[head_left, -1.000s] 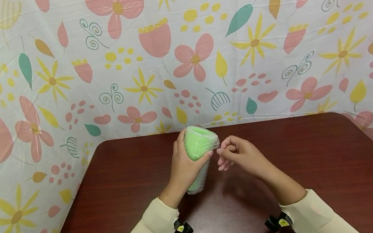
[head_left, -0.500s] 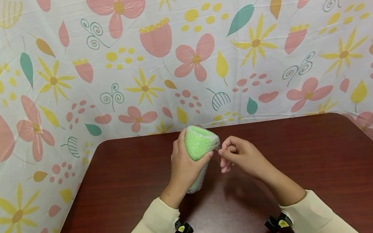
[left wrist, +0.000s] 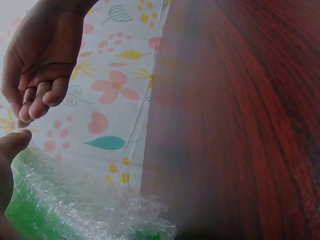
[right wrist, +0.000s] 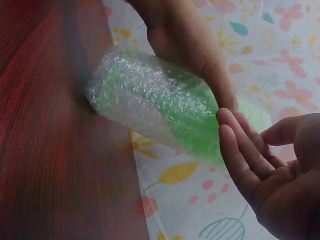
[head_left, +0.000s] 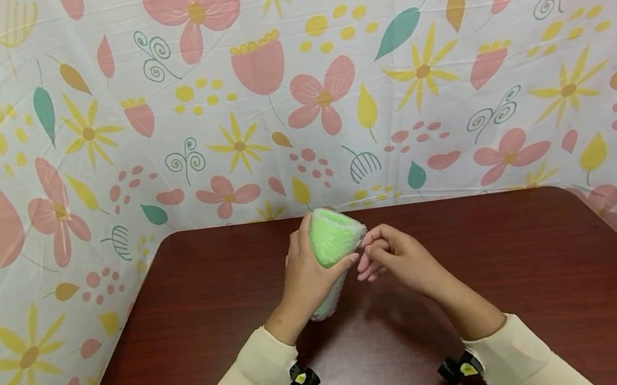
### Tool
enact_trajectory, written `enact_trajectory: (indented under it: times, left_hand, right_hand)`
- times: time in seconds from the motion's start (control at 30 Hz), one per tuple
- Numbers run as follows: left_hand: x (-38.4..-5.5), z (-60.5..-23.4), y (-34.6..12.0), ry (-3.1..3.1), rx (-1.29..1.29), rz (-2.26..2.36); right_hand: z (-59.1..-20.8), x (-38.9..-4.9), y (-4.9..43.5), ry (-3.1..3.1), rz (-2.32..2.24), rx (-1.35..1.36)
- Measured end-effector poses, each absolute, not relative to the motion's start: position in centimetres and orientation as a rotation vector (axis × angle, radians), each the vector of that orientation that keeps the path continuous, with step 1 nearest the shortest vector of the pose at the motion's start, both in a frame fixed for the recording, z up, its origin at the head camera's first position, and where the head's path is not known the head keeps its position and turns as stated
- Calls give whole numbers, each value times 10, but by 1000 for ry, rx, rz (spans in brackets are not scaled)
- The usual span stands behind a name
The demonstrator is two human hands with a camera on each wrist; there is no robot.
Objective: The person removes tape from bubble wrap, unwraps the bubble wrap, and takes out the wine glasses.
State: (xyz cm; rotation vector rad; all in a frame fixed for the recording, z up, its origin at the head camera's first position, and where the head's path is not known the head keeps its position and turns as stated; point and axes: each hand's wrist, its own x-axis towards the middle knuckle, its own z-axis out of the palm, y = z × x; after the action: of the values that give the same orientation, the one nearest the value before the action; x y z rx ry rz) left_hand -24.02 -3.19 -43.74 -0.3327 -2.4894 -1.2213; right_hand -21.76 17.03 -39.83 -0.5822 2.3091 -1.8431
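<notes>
My left hand (head_left: 308,268) grips a long green object (head_left: 332,238) wrapped in bubble wrap (right wrist: 150,85), the thumb along its near side. The object leans, its wider end up and its narrower lower end close over the table. At the upper right edge of the wrap, my right hand (head_left: 400,255) pinches with thumb and index finger, the other fingers loosely bent. In the right wrist view that thumb and index finger (right wrist: 280,131) meet right at the end of the wrap. What the green object is stays hidden under the plastic.
A dark reddish-brown table (head_left: 200,349) lies under both hands. White cloth (head_left: 146,186) printed with flowers and leaves hangs behind the table and along its sides. Small black cameras sit at the left wrist (head_left: 305,379) and the right wrist (head_left: 460,369).
The left hand and the wrapped object have shifted very slightly to the right. The right hand's fingers have moved a little and now overlap the wrap's edge more closely.
</notes>
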Motion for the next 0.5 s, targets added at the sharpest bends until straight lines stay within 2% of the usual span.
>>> enact_trajectory:
  times: [0.3, 0.5]
  left_hand:
    - [-238, -435, -34, -2519, -449, -1161]
    - [-237, -434, -34, -2514, -399, -1242]
  right_hand:
    - [-401, -218, 171, 2278, -1882, -654]
    - [-404, -222, 173, 2280, -1870, -640]
